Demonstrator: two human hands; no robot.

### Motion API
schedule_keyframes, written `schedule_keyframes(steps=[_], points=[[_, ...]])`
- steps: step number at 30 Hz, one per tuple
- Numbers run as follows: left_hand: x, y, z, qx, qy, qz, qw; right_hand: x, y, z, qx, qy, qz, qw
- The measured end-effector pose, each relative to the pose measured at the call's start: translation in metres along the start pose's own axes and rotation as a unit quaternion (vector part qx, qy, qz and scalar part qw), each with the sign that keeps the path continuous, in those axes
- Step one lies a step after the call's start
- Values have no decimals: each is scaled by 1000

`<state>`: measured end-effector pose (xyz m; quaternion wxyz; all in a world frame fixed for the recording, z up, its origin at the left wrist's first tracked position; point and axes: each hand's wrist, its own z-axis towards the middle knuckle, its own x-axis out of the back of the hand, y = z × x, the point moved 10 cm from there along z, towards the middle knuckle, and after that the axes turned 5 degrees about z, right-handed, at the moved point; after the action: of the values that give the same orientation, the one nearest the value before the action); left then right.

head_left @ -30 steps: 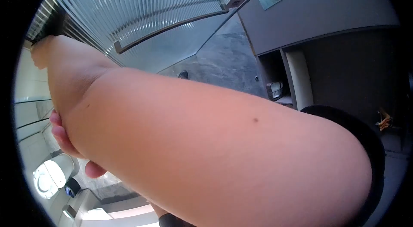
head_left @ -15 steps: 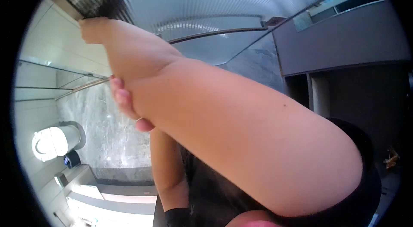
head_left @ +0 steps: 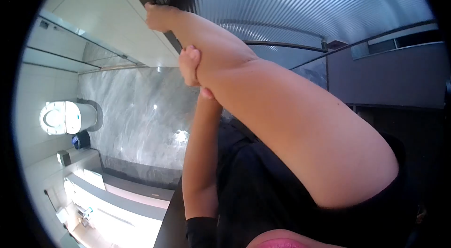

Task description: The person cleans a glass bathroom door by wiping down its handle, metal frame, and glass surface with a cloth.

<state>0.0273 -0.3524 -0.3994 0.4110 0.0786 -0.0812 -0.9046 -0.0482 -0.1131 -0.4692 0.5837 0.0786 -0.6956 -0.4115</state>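
My right arm stretches across the view from the dark sleeve at the right toward the upper left. At its far end my right hand (head_left: pixel 159 17) looks curled into a fist, before the edge of a pale panel, with nothing visible in it. My left hand (head_left: pixel 190 65) is wrapped around my right arm (head_left: pixel 282 112) near the elbow. Some of its fingertips show at the arm's left side; the rest of the hand is partly hidden. The left forearm rises from a black sleeve (head_left: pixel 202 231) at the bottom.
Ribbed glass (head_left: pixel 300 3) with a dark handle spans the top. A white toilet (head_left: pixel 68 117) stands at the left, beside a small dark bin (head_left: pixel 81 140). Grey marbled floor (head_left: pixel 136 116) lies between. A bright basin area (head_left: pixel 112 215) is at the lower left, and dark cabinetry (head_left: pixel 385 76) at the right.
The view has swung, so both arms sit farther right and more of the floor and left forearm shows. The left hand still holds the right arm.
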Motion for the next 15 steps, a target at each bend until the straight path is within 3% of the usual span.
schedule_keyframes(steps=[3,5,10,15], points=[[-2,-13,-7,82,-57,-68,993,0,-7,-5,-8,2,8,1000],[-3,-20,-11,100,-32,-222,969,-3,-11,-7,5,-16,29,999],[-6,-24,-21,127,-58,-188,972,-5,-19,-11,38,-52,18,998],[-12,-32,-36,217,-74,-283,931,-19,-28,-9,30,-45,19,998]])
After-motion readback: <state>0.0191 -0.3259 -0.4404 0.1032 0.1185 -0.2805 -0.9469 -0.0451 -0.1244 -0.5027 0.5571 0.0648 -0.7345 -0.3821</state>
